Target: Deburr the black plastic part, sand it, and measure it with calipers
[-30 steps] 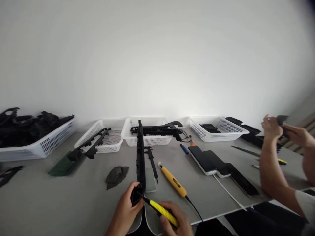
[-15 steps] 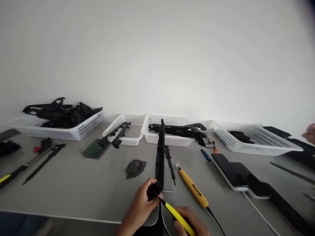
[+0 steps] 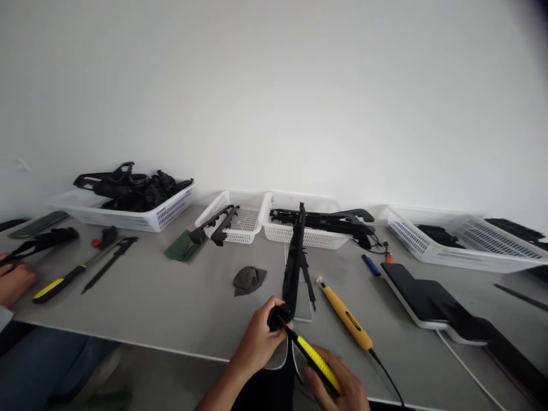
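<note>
My left hand [image 3: 260, 338] is closed around the near end of a long black plastic part [image 3: 294, 265]. That part points away from me over the table. In my right hand [image 3: 338, 381] is a yellow and black utility knife [image 3: 317, 362], its tip at the hollow end of the part beside my left fingers. The exact contact of the tip is too small to make out. Just right of the part lie a thin dark strip [image 3: 308, 281] and a pale flat piece [image 3: 303, 305]. A crumpled grey sandpaper piece [image 3: 249, 281] sits to the left.
White baskets [image 3: 165, 216] with black parts line the wall. A yellow corded tool [image 3: 347, 317], a blue object [image 3: 370, 265] and dark-topped devices [image 3: 422, 297] are on the right. Leftward are a yellow-black handled file [image 3: 60, 285], green sandpaper [image 3: 182, 248] and another person's hand [image 3: 15, 282].
The view has swung left, so things appear shifted right and another person's hand shows at the left edge. Both my hands keep their hold, with the knife tip still at the part's end.
</note>
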`<state>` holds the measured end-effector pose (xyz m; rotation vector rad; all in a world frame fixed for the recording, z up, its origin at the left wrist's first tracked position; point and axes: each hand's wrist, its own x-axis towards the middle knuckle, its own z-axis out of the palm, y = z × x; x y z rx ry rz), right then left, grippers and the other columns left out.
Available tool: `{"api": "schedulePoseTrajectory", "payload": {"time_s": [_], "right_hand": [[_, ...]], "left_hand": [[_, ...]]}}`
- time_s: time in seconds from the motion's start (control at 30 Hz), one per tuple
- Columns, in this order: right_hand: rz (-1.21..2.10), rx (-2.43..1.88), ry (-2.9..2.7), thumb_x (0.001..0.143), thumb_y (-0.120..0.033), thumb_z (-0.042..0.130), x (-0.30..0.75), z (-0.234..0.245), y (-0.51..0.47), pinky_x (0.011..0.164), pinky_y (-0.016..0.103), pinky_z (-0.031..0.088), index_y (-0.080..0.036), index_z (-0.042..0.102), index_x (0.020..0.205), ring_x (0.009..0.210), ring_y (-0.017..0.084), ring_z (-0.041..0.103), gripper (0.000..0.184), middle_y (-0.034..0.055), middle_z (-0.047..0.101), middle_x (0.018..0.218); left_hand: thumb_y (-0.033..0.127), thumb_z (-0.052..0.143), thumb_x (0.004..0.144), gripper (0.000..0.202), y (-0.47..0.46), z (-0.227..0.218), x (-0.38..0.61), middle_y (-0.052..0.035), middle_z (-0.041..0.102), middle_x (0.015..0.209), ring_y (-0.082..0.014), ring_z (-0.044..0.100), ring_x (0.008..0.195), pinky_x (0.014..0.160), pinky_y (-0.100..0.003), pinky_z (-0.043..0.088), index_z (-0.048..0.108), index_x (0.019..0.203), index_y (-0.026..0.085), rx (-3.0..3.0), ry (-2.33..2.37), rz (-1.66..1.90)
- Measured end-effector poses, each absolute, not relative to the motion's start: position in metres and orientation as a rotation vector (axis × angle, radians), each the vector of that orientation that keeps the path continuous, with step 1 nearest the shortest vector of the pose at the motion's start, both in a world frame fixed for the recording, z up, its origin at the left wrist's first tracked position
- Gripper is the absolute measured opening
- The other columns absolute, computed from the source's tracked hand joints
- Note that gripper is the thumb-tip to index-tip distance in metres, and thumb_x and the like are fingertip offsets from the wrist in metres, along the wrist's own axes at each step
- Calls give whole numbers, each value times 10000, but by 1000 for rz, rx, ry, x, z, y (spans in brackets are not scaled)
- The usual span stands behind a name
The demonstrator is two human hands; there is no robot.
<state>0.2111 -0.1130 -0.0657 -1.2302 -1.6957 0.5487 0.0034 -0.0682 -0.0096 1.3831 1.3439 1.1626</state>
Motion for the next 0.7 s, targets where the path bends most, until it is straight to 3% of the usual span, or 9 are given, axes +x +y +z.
{"api": "schedulePoseTrajectory", "payload": {"time_s": [0.13, 0.27, 0.43, 0.6, 0.7], "right_hand": [[538, -1156, -1798, 994, -651, 643, 216, -61, -112, 783, 307, 634, -276, 857, 1090, 833, 258, 804, 442, 72, 848, 948], [540, -1218, -1709, 1005, -663, 623, 213, -62, -115, 835, 308, 630, -264, 849, 1124, 902, 261, 803, 474, 78, 848, 1009], [535, -1177, -1715, 999, -694, 603, 209, -65, -117, 793, 316, 637, -262, 864, 1054, 797, 252, 791, 508, 76, 837, 897], [556, -1261, -1628, 1009, -653, 620, 216, -60, -115, 870, 304, 662, -253, 848, 1127, 1011, 284, 826, 475, 89, 853, 1086], [582, -1213, -1762, 1006, -567, 668, 223, -55, -112, 845, 282, 670, -262, 847, 1146, 981, 268, 837, 380, 71, 858, 1081]], "left_hand": [[299, 741, 827, 222, -70, -8, 5, -11, 693, 968, -230, 627, 939, 888, -319, 462, 639, 1011, 231, 1408, 1368, 1151], [300, 731, 827, 228, -70, -7, 5, -10, 695, 979, -235, 639, 961, 911, -325, 478, 643, 1026, 231, 1387, 1358, 1199], [293, 738, 816, 227, -67, -8, 5, -3, 705, 970, -239, 652, 963, 915, -325, 496, 660, 1022, 237, 1406, 1376, 1207], [320, 745, 821, 270, -67, -8, 5, -26, 731, 1027, -263, 676, 1029, 979, -357, 503, 664, 1066, 238, 1393, 1367, 1231], [336, 741, 831, 255, -66, -5, 5, -19, 732, 1001, -254, 681, 1001, 958, -349, 512, 662, 1054, 241, 1394, 1358, 1216]]}}
